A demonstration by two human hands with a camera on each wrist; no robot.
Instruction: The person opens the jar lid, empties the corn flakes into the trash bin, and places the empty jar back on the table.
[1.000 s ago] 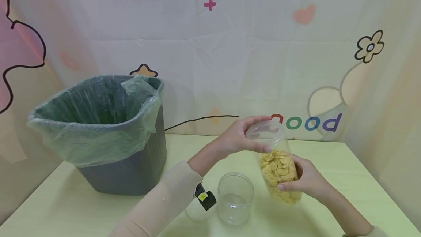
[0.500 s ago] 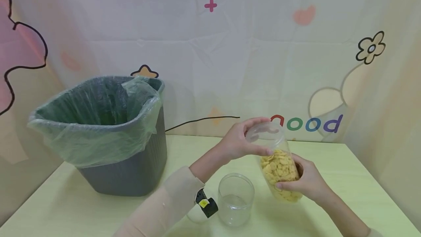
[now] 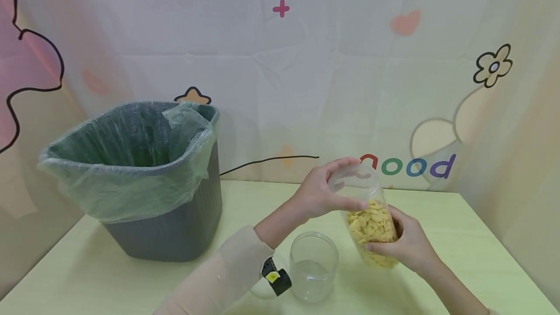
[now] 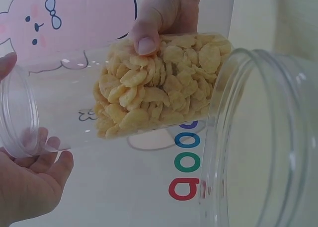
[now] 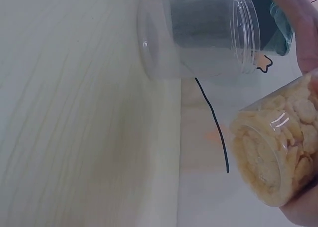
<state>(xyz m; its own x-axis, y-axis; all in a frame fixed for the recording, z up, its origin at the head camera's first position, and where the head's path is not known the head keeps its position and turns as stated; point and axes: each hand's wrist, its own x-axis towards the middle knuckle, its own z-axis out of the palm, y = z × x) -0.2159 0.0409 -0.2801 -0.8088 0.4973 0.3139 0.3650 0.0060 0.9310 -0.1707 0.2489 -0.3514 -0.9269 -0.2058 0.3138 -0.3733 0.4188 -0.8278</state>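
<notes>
A clear plastic jar of yellow corn flakes [image 3: 372, 222] is held above the table, tilted with its top toward the left. My left hand [image 3: 321, 191] grips the jar's translucent lid [image 3: 352, 179], thumb in front and fingers over the far side. Lower down, my right hand [image 3: 413, 244] holds the jar's body, its thumb pressed across the flakes. The left wrist view shows the lid [image 4: 20, 115] seated on the jar's end, with the flakes [image 4: 159, 85] filling roughly the other half. Upright on the table beside them stands a second clear jar [image 3: 312, 271], with nothing visible inside.
At the left stands a grey bin [image 3: 175, 232] lined with a green translucent bag [image 3: 140, 198]. A clear round piece [image 3: 264, 289] lies on the table [image 3: 459, 256], partly hidden by the left wrist's black camera [image 3: 277, 278]. A printed cloth [image 3: 245, 28] hangs behind the table.
The hands and the jar stay nearly in place, the left thumb shifting slightly to the right along the lid's lower edge. The whole view has dipped down a little.
</notes>
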